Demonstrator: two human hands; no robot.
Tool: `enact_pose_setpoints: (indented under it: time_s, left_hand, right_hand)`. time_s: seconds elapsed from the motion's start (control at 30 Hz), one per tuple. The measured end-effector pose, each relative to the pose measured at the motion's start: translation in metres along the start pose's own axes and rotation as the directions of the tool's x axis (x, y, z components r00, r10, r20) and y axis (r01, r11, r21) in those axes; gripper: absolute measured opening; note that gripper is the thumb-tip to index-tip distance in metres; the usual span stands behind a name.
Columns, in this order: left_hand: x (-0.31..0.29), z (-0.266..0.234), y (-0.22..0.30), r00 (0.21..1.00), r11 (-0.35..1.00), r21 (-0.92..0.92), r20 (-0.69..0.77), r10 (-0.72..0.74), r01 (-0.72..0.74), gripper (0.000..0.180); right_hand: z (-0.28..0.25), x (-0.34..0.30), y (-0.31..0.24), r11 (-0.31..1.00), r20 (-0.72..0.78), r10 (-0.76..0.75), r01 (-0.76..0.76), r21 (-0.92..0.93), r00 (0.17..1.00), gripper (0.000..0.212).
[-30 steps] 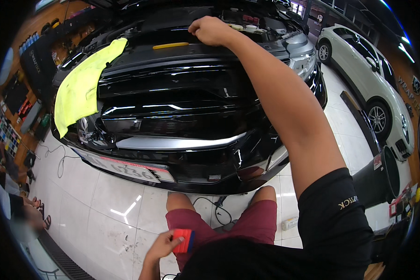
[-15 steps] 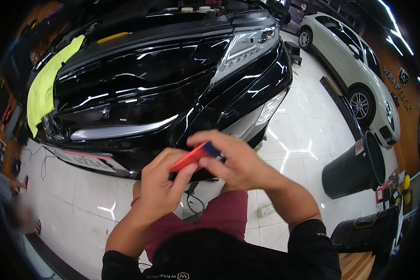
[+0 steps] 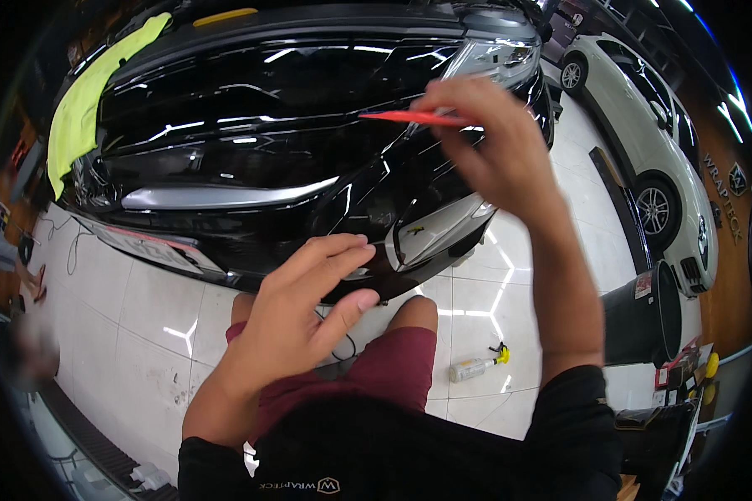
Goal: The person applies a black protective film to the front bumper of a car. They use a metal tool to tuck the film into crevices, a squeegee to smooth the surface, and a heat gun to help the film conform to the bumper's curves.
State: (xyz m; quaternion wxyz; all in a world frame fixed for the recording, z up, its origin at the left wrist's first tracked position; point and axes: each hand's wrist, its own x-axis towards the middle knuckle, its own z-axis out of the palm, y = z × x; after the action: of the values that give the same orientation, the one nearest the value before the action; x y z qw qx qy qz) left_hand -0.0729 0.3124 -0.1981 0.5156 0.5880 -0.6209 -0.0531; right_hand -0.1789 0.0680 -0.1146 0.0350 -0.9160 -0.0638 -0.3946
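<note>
My right hand [image 3: 497,146] is raised in front of the headlight [image 3: 501,57] of a black car [image 3: 251,104]. Between its fingers and thumb is a thin, flat red squeegee [image 3: 393,117], seen nearly edge-on with its tip pointing left. A dark blue edge shows along part of it. Lower down, my left hand [image 3: 305,296] hangs in front of the car's bumper with fingers stretched, thumb apart and nothing in it. Whether the squeegee touches the car I cannot tell.
A yellow-green cloth [image 3: 79,108] drapes over the car's left side, near a yellow strip-shaped tool [image 3: 226,17]. On the tiled floor lies a spray bottle [image 3: 472,369] with a yellow head. A dark bin [image 3: 639,321] and a white car [image 3: 673,146] stand to the right.
Both hands held the squeegee earlier. My left hand has let go and opened; my right hand has carried the squeegee up and right. The view has shifted, bringing the spray bottle fully into sight.
</note>
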Motion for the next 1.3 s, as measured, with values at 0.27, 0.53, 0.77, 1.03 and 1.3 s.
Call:
enact_pose_setpoints:
  time_s: [0.27,0.53,0.77,1.03,1.3]
  left_hand:
    - [-0.048,-0.027,-0.048,0.925,0.927,-0.144,-0.116,-0.362,0.345,0.027]
    - [-0.040,-0.186,-0.091,0.854,0.914,0.312,-0.516,-0.068,0.261,0.028]
    - [0.056,-0.357,-0.179,0.858,0.382,0.817,-0.503,0.107,0.432,0.051]
    - [0.051,-0.487,-0.302,0.767,0.415,0.760,-0.612,0.194,0.501,0.039]
    - [0.052,-0.513,-0.150,0.693,0.872,-0.489,-0.625,-0.361,0.013,0.042]
  right_hand:
    - [0.027,0.021,0.014,0.923,0.517,-0.128,0.292,-0.250,0.846,0.009]
    - [0.038,0.023,-0.002,0.937,0.448,-0.128,0.255,-0.237,0.885,0.015]
    - [0.018,0.002,-0.023,0.986,0.028,0.132,-0.129,-0.105,0.991,0.029]
    - [0.087,-0.057,-0.018,0.970,-0.168,0.030,-0.069,-0.232,0.985,0.033]
    - [0.066,-0.040,0.000,0.959,-0.160,-0.069,0.022,-0.281,0.985,0.030]
